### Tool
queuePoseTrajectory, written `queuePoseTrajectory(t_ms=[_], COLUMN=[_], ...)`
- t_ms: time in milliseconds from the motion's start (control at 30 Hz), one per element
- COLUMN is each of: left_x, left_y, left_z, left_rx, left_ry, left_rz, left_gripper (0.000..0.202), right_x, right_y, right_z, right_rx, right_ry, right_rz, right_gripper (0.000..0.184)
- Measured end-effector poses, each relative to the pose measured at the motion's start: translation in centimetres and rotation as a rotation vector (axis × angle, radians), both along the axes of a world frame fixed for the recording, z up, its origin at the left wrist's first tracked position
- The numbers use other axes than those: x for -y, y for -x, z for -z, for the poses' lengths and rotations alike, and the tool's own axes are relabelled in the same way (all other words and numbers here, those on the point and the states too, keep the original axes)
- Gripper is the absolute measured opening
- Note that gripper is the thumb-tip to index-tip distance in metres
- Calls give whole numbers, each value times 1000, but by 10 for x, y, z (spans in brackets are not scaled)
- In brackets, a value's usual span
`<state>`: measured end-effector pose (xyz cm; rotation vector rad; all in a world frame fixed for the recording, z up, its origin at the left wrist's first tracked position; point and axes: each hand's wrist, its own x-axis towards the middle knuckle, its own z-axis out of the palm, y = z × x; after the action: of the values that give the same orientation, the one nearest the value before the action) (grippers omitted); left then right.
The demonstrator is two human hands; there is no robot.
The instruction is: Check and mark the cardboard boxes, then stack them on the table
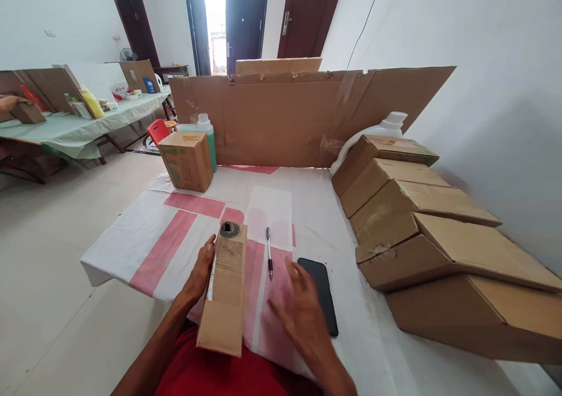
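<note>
A long narrow cardboard box (230,291) lies in front of me, its near end over the table's edge by my lap. On its far end is a dark, scorched-looking ring around a hole. My left hand (202,272) holds the box along its left side; some of its fingers are hidden behind the box. Slightly blurred, my right hand (301,308) hovers apart from the box, fingers spread, with nothing in it. A pen (269,252) lies on the cloth between the box and that hand. Just right of the hand is a black phone (324,296), partly covered by it.
Several cardboard boxes (421,250) lean in a row on the right. A smaller box (187,161) and a bottle of green liquid (211,144) stand at the back left. A cardboard panel (281,121) closes off the back. White paper (268,209) lies beyond the pen.
</note>
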<state>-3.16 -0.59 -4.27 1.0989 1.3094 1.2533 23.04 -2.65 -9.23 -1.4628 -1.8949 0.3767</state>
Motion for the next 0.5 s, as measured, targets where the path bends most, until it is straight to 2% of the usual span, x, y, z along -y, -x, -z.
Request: queuePoseTrajectory(t_ms=[67,100,200,300,400,500], left_x=[19,29,54,69,76,75], left_y=[2,4,12,29,54,75], left_z=[4,5,-3,-21,-39,-47], left_rx=[-53,-80,-94,-10,107,283], left_ry=[26,44,100,168,223,208], left_rz=[-6,15,148,231,229,132], left_gripper=[76,76,72,66,62,70], right_x=[7,10,11,1,-16,-35], right_y=[27,38,56,58,59,69], right_z=[-10,-17,-39,-64,-90,-104], right_rx=[1,18,101,147,50,-99], right_ry=[-36,-64,-177,-165,-122,-64], right_rz=[-178,-238,-401,-564,-646,-629], right_gripper=[93,96,91,90,87,80])
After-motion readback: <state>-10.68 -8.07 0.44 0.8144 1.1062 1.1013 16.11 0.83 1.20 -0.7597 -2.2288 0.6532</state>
